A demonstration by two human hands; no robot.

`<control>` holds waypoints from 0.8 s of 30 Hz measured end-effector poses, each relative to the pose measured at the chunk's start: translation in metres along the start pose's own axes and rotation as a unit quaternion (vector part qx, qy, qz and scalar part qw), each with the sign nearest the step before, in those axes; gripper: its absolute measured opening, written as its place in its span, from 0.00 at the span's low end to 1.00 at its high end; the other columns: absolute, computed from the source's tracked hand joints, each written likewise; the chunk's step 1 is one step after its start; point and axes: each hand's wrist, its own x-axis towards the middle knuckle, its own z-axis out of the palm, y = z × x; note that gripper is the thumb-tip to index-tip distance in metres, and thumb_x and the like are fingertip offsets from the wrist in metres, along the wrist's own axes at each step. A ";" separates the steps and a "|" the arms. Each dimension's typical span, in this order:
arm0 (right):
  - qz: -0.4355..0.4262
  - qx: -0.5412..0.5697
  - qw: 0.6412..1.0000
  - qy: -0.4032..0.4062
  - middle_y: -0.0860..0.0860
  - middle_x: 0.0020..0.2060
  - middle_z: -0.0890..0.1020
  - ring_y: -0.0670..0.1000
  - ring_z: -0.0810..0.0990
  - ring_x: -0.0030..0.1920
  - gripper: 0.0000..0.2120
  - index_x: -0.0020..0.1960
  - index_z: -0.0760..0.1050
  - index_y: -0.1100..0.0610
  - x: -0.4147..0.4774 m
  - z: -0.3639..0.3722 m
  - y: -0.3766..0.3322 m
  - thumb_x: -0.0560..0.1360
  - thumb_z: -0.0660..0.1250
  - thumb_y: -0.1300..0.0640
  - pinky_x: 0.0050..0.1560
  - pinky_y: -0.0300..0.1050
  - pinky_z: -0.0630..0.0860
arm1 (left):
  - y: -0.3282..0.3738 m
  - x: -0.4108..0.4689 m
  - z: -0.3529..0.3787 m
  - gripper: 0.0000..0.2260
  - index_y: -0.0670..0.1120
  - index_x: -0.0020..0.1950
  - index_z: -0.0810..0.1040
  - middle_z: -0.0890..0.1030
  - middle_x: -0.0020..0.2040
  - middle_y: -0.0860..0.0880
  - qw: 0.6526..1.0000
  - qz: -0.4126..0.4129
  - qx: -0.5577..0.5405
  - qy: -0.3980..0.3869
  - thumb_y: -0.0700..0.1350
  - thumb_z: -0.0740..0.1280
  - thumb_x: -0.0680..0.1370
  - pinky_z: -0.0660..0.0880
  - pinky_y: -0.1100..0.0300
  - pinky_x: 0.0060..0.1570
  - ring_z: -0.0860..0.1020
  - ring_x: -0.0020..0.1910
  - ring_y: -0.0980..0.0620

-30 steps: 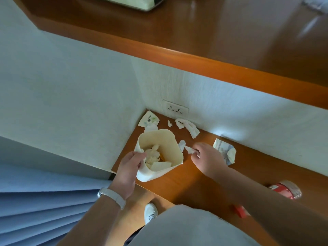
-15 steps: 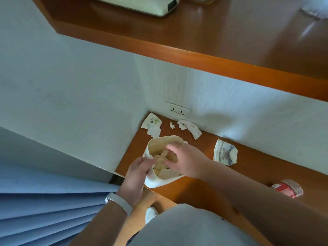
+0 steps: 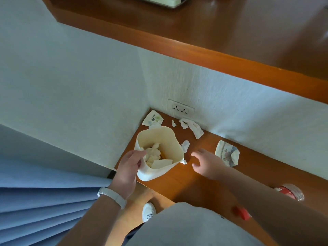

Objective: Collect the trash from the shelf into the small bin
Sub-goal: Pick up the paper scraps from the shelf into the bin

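Observation:
A small cream bin [image 3: 173,139] stands tilted on the lower wooden shelf [image 3: 198,183], with several crumpled papers inside. My left hand [image 3: 128,167] grips its near left rim. My right hand [image 3: 206,161] hovers just right of the bin, fingers spread, holding nothing. Loose trash lies on the shelf: a small white scrap [image 3: 185,145] by the bin's right side, a twisted white tissue [image 3: 192,127] near the wall, a tiny scrap [image 3: 173,123], a printed wrapper [image 3: 153,120] in the corner, and a crumpled printed paper [image 3: 228,153] to the right of my right hand.
A wall socket [image 3: 180,108] sits above the shelf's corner. A red-labelled plastic bottle [image 3: 289,191] and a red cap [image 3: 242,213] lie at the right. The upper wooden shelf [image 3: 195,55] overhangs. Blue curtain folds [image 3: 44,205] hang at lower left.
My right hand took a scrap from the shelf, dropped it into the bin, and has come back out to the right, empty. My left hand kept hold of the bin.

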 end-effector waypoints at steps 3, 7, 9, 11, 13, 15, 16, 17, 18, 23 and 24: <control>-0.013 -0.045 0.999 -0.023 0.51 0.69 0.71 0.53 0.75 0.65 0.25 0.74 0.64 0.51 0.008 0.027 -0.002 0.79 0.64 0.50 0.59 0.46 0.77 | 0.001 -0.002 -0.004 0.13 0.44 0.53 0.79 0.80 0.49 0.42 1.000 -0.009 -0.003 0.008 0.50 0.70 0.74 0.76 0.55 0.53 0.79 0.51 0.45; -0.044 -0.070 0.996 0.016 0.51 0.68 0.71 0.51 0.77 0.62 0.24 0.73 0.64 0.50 0.020 0.046 -0.007 0.79 0.65 0.52 0.55 0.42 0.78 | 0.001 -0.007 -0.008 0.05 0.43 0.46 0.77 0.78 0.42 0.45 1.000 -0.003 -0.012 0.027 0.43 0.67 0.79 0.75 0.56 0.50 0.77 0.47 0.47; -0.063 -0.074 0.995 0.023 0.50 0.68 0.72 0.50 0.77 0.62 0.23 0.73 0.66 0.49 0.026 0.050 -0.010 0.79 0.65 0.53 0.56 0.42 0.78 | 0.001 -0.009 -0.010 0.06 0.44 0.44 0.77 0.77 0.38 0.48 0.999 0.002 -0.007 0.037 0.42 0.66 0.80 0.74 0.56 0.48 0.76 0.43 0.48; -0.077 -0.086 0.993 0.025 0.51 0.68 0.72 0.50 0.77 0.62 0.20 0.71 0.70 0.51 0.031 0.052 -0.013 0.80 0.65 0.53 0.56 0.43 0.79 | 0.001 -0.013 -0.012 0.08 0.45 0.40 0.75 0.76 0.30 0.53 0.999 0.012 -0.014 0.047 0.41 0.65 0.80 0.72 0.58 0.43 0.73 0.38 0.51; -0.087 -0.098 0.991 0.025 0.51 0.66 0.74 0.50 0.78 0.58 0.16 0.66 0.73 0.53 0.034 0.051 -0.015 0.79 0.65 0.54 0.55 0.43 0.79 | 0.002 -0.014 -0.013 0.09 0.45 0.39 0.75 0.75 0.27 0.55 0.998 0.018 -0.017 0.058 0.39 0.65 0.80 0.72 0.59 0.42 0.73 0.36 0.52; -0.093 -0.099 0.991 0.016 0.52 0.63 0.76 0.50 0.80 0.55 0.13 0.64 0.73 0.54 0.034 0.051 -0.017 0.80 0.65 0.56 0.53 0.43 0.79 | 0.003 -0.015 -0.014 0.08 0.44 0.40 0.76 0.76 0.29 0.54 0.998 0.023 -0.019 0.059 0.39 0.66 0.80 0.72 0.60 0.42 0.75 0.37 0.51; -0.094 -0.096 0.991 0.008 0.52 0.62 0.77 0.50 0.80 0.54 0.13 0.63 0.73 0.55 0.033 0.052 -0.017 0.80 0.65 0.57 0.53 0.43 0.79 | 0.003 -0.016 -0.014 0.07 0.44 0.41 0.76 0.77 0.32 0.52 0.998 0.025 -0.019 0.053 0.40 0.66 0.80 0.73 0.60 0.43 0.75 0.39 0.51; -0.094 -0.093 0.991 0.002 0.52 0.61 0.77 0.50 0.81 0.53 0.12 0.63 0.73 0.55 0.031 0.052 -0.017 0.80 0.65 0.57 0.53 0.43 0.79 | 0.003 -0.016 -0.014 0.06 0.44 0.43 0.77 0.78 0.34 0.51 0.998 0.024 -0.018 0.047 0.40 0.66 0.80 0.73 0.60 0.43 0.76 0.40 0.50; -0.091 -0.090 0.992 -0.001 0.51 0.59 0.78 0.49 0.80 0.52 0.11 0.62 0.73 0.54 0.029 0.052 -0.017 0.80 0.64 0.57 0.52 0.42 0.79 | 0.003 -0.017 -0.014 0.05 0.44 0.44 0.78 0.78 0.36 0.50 0.999 0.024 -0.018 0.042 0.41 0.65 0.80 0.74 0.59 0.44 0.77 0.42 0.50; -0.031 -0.002 0.998 0.052 0.46 0.54 0.80 0.47 0.81 0.50 0.12 0.62 0.75 0.51 0.012 0.026 -0.024 0.79 0.66 0.54 0.52 0.38 0.78 | 0.001 -0.014 -0.011 0.03 0.44 0.47 0.77 0.78 0.40 0.47 0.999 0.038 -0.002 0.015 0.43 0.67 0.79 0.74 0.60 0.44 0.78 0.44 0.49; -0.015 0.027 0.997 0.073 0.46 0.55 0.80 0.47 0.81 0.51 0.13 0.63 0.75 0.51 0.009 0.015 -0.026 0.79 0.67 0.54 0.53 0.38 0.78 | 0.001 -0.013 -0.010 0.05 0.45 0.47 0.77 0.77 0.41 0.47 0.999 0.042 0.001 0.008 0.45 0.69 0.77 0.74 0.60 0.43 0.78 0.44 0.49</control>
